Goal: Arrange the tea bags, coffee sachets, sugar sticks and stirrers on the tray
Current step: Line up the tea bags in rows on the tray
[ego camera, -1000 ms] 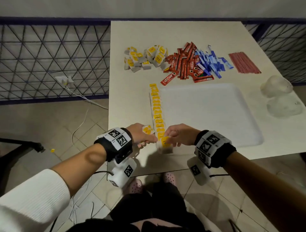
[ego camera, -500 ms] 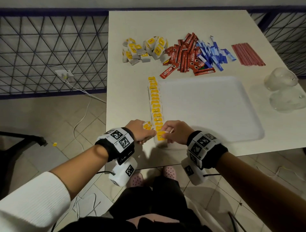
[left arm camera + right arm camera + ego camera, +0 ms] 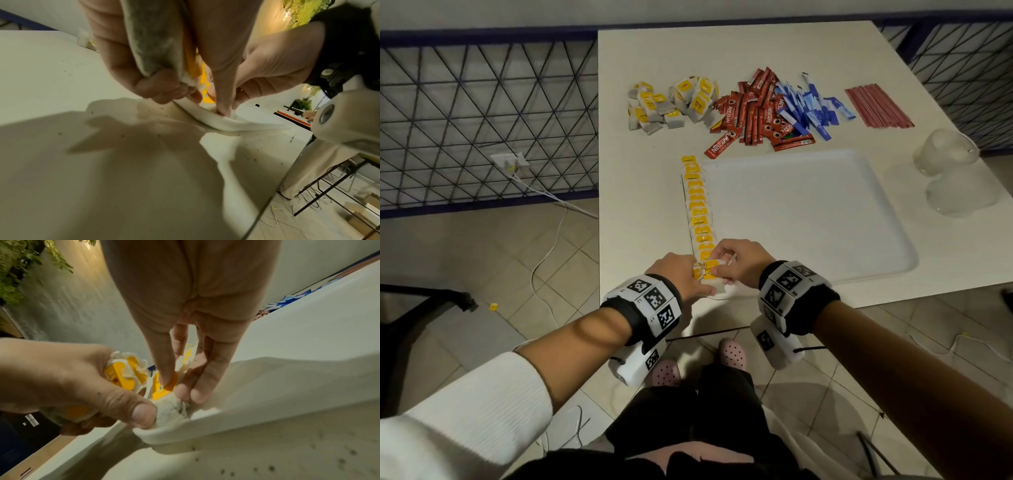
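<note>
White tray (image 3: 808, 219) on the table (image 3: 640, 212), holding a single row of yellow-tagged tea bags (image 3: 698, 209) along its left rim. Left hand (image 3: 678, 274) curled round a small bunch of tea bags (image 3: 125, 373). Right hand (image 3: 739, 262) pinching one tea bag (image 3: 162, 386) at the near left corner. Loose tea bags (image 3: 671, 102), Nescafé sachets (image 3: 753, 109), blue sugar sticks (image 3: 808, 109), red stirrers (image 3: 876, 106) beyond the tray.
</note>
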A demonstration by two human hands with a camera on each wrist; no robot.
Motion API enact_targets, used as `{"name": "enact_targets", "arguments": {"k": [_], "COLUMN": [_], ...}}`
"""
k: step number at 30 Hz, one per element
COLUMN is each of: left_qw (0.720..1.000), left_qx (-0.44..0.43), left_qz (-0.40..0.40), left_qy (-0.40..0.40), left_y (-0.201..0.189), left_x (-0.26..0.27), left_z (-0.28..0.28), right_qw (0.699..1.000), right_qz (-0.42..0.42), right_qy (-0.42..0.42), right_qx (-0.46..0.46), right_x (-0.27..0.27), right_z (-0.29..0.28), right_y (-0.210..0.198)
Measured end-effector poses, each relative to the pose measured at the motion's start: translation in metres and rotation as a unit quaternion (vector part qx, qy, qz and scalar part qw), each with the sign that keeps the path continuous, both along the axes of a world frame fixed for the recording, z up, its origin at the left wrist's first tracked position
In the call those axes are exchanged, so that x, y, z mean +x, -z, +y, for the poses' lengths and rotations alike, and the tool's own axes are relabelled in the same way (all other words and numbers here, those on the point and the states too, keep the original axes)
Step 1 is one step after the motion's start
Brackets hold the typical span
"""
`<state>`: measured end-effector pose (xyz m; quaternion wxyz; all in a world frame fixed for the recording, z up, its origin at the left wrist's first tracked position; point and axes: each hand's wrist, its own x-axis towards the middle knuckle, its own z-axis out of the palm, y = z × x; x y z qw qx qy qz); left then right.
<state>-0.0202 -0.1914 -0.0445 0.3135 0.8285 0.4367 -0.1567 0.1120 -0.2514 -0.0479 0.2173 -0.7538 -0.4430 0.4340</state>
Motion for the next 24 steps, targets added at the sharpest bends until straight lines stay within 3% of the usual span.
{"name": "enact_targets", "arguments": {"k": [8,12,17,22,24], "left_qw": [1.000,0.993,0.913,0.825,0.809], "left_qx": [-0.016,-0.088,-0.295,-0.420,-0.437], "left_qz": [0.003,-0.032,-0.164,-0.259,-0.284], "left_qy": [-0.010,-0.075,-0.231,-0.275,-0.272], "left_y": [0.004,-0.001,-0.022,-0.043,-0.048], "left_x": [-0.005,-0.016,-0.019,-0.018,-0.018], "left_z": [0.003,0.014,0.032,0.048,0.052], "right_qw": [0.999,0.998,0.997,0.995,0.995], "right_qz": [-0.007,-0.002,0.009,0.071,0.064], "right_qy": [0.033,0.051,0.051,-0.013,-0.017], "right_qx": [0.022,0.026,0.057,0.064,0.068], "right_x": [-0.003,0.002,0.008,-0.010,-0.019], "right_z": [-0.003,-0.004,0.008,0.024,0.031], "right_y": [0.003,-0.001,-0.031,-0.065,-0.070]}}
